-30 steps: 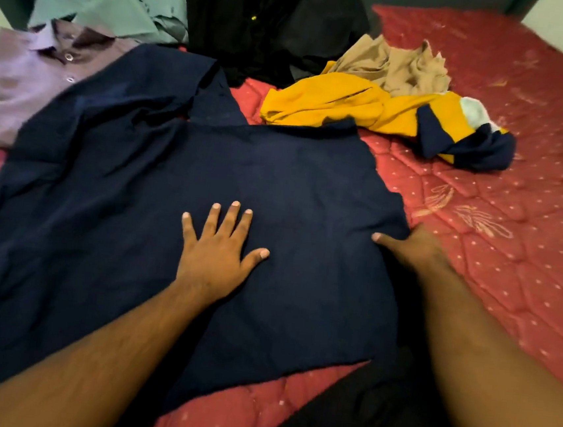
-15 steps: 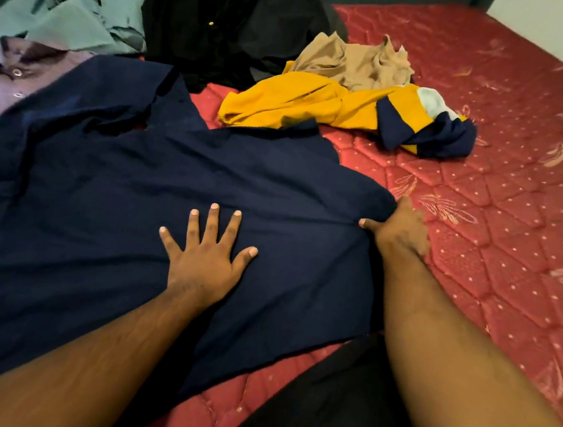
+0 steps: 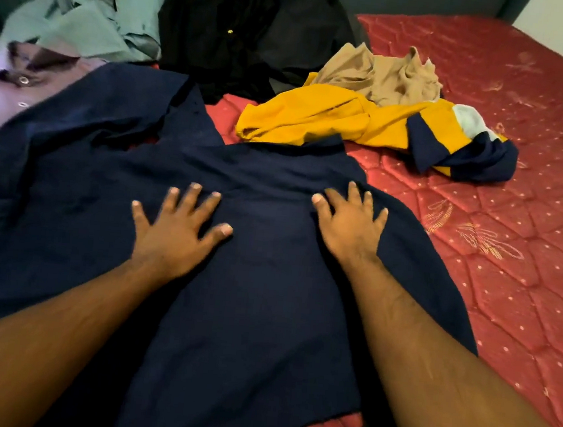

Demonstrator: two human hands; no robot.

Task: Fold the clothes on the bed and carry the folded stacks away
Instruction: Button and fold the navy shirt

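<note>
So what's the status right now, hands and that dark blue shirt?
Left hand and right hand open, flat on navy shirt. Shirt spread, unfolded. Yellow garment touching its far edge.

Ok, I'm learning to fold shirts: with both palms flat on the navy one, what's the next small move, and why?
Probably sweep both hands outward to finish smoothing. The left hand and right hand lie flat on the navy shirt, which is spread on the bed but wrinkled near its collar, so it seems not ready to fold.
</note>
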